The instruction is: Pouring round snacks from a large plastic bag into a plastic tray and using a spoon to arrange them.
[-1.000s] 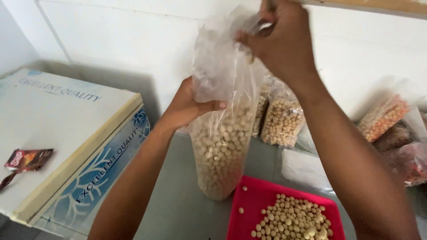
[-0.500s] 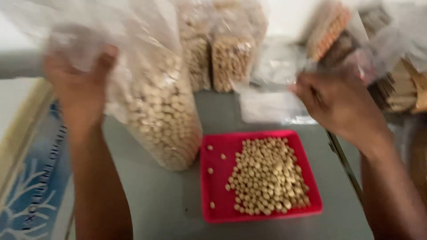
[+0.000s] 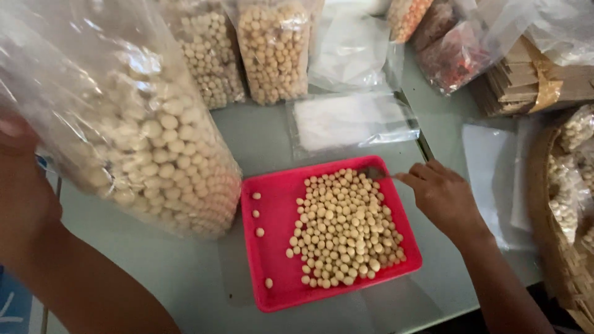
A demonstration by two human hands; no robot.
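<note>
Head | left hand (image 3: 18,167) grips bag (image 3: 142,142) | right hand (image 3: 442,198) at tray (image 3: 272,291) rim

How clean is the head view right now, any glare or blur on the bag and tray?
Head view: glare streaks the clear plastic bag of pale round pieces, hiding its upper part; the left hand at the frame edge is dim and soft; the red tray and right hand read fairly sharp; the tray casts a soft shadow on the grey table.

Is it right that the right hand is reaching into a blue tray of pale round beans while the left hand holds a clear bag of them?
Not quite: the tray is red, not blue, as the head view shows. The right hand, left hand and bag are as said.
</note>
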